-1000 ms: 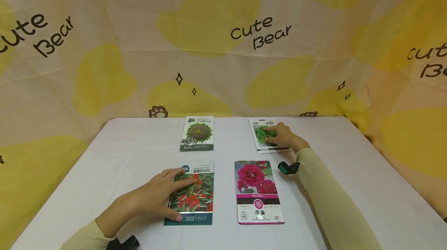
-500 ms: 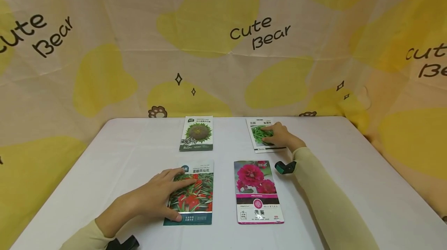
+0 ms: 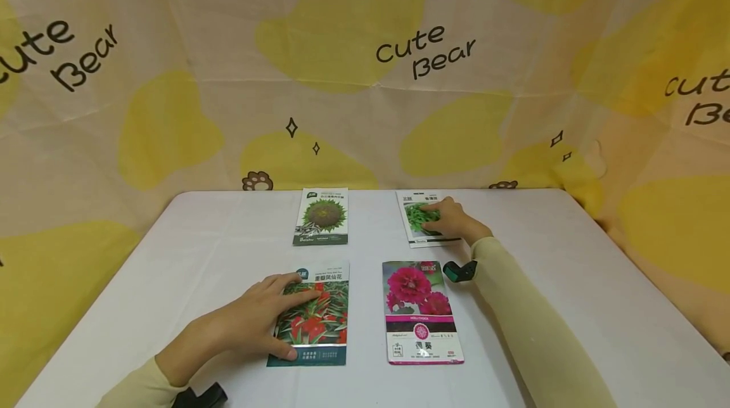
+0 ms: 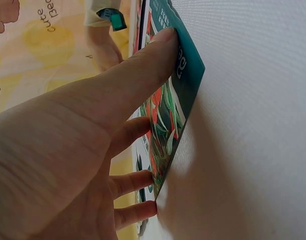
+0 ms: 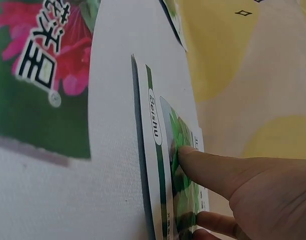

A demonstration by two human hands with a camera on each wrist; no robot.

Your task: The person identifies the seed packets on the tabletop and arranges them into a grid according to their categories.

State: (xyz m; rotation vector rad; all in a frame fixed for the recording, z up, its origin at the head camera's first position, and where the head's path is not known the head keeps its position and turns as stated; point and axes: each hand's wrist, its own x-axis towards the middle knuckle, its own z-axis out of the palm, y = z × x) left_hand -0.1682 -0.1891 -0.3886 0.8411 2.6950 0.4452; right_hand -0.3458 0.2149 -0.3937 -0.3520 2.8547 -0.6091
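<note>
In the head view my left hand (image 3: 251, 319) rests with spread fingers on a seed packet with red flowers (image 3: 316, 319) at the front left. The left wrist view shows the thumb and fingertips touching that packet's face (image 4: 168, 115). At the back right my right hand (image 3: 456, 219) touches a white seed packet with green leaves (image 3: 418, 218). Its thumb and fingertips press on the picture in the right wrist view, where the leafy packet (image 5: 155, 150) lies flat and the hand covers its right part.
A pink hollyhock seed packet (image 3: 422, 313) lies at the front right, a sunflower seed packet (image 3: 322, 216) at the back left. All lie on a white-covered table (image 3: 199, 256), with a patterned cloth (image 3: 342, 78) hanging behind its far edge.
My right hand has slid the leafy seed packet a little to the left, nearer the sunflower packet. The left hand and the other packets have stayed in place.
</note>
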